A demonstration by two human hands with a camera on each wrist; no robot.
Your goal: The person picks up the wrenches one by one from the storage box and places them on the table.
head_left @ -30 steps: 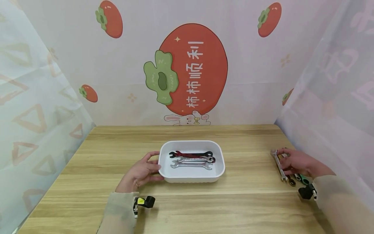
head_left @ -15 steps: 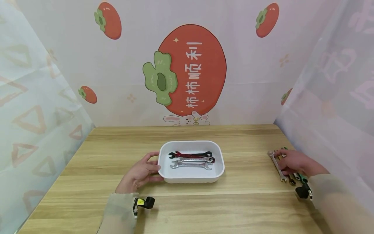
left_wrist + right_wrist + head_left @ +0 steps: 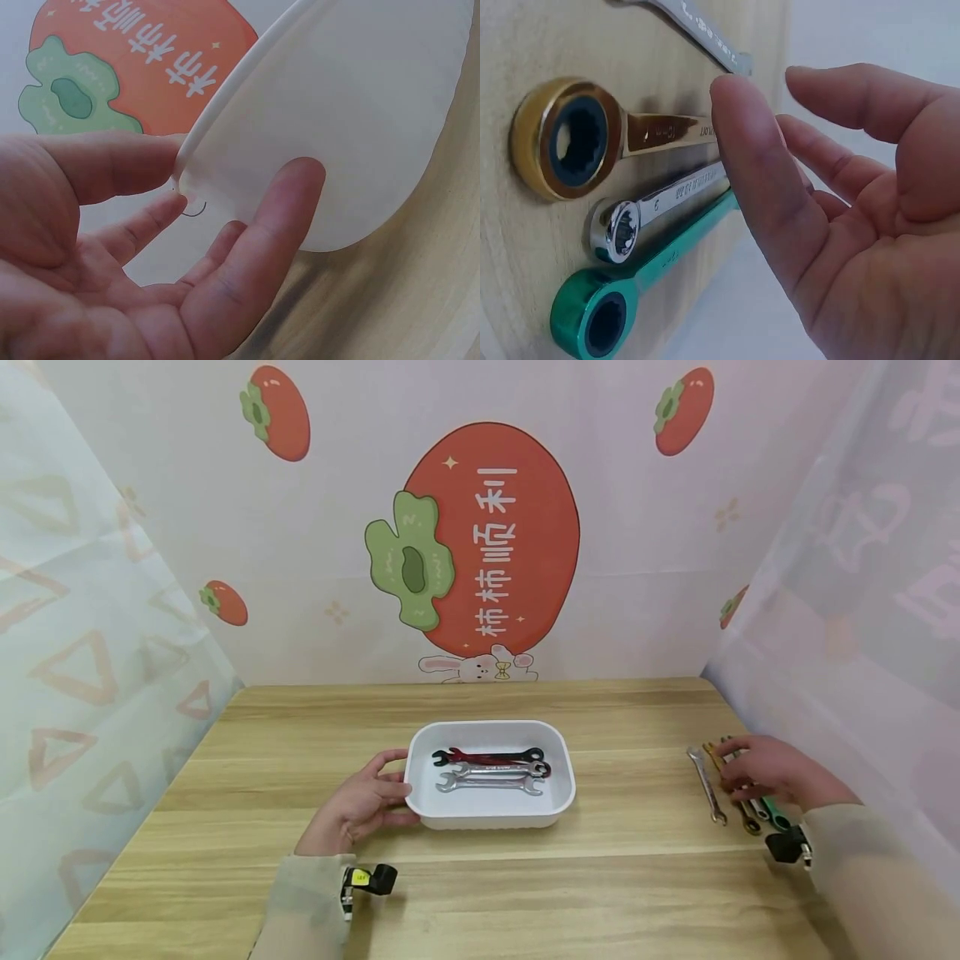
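In the head view my left hand (image 3: 362, 802) is at the left end of a white plastic box (image 3: 491, 822). Its fingertips touch the outer wall and rim, as the left wrist view also shows. Inside the box lie a black wrench (image 3: 513, 755), a red one partly covered, and silver wrenches (image 3: 491, 782). My right hand (image 3: 783, 774) hovers over wrenches at the table's right, thumb and fingers apart, holding nothing. Below it are a gold ratchet wrench (image 3: 566, 142), a small silver ratchet wrench (image 3: 619, 229) and a green one (image 3: 592, 315). A silver wrench (image 3: 707, 787) lies just left of them.
The wooden table (image 3: 480, 893) ends at a white printed cloth (image 3: 322, 527) at the back, with cloth walls at both sides. A small black wrist camera (image 3: 385, 879) sits at the left wrist, another (image 3: 784, 846) at the right.
My right hand first shifted the silver wrench slightly left, then let it go and moved right, over the gold, silver and green wrenches. The left hand and box stay put.
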